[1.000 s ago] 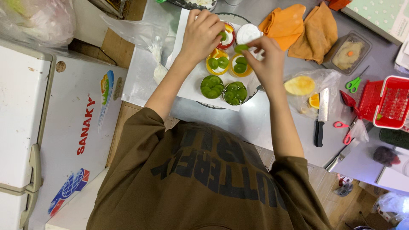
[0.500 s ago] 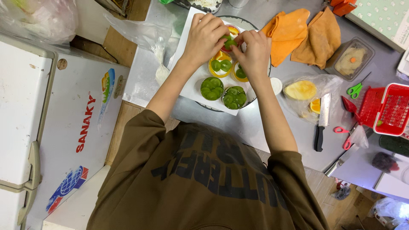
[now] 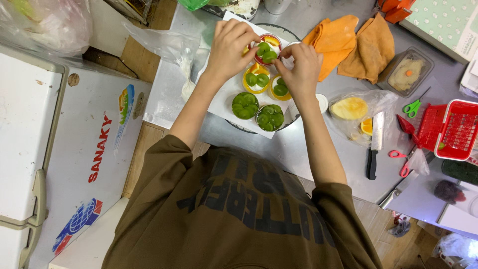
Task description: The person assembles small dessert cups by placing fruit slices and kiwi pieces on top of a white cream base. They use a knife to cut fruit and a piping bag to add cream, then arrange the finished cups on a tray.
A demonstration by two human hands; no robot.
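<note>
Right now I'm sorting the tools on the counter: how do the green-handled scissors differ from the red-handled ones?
The green-handled scissors lie farther up the metal counter, beside the clear plastic container; the red-handled scissors lie nearer the person, right of the black-handled knife. The green pair shows whole, while the red pair is partly covered by clear plastic wrap. The green pair looks smaller. Neither is in a hand.

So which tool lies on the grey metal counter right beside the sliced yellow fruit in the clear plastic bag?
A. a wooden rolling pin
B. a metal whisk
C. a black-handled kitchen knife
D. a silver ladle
C: a black-handled kitchen knife lies with its blade pointing up the frame just right of the sliced yellow fruit in the clear plastic bag on the grey metal counter; no rolling pin, whisk or ladle shows.
</note>
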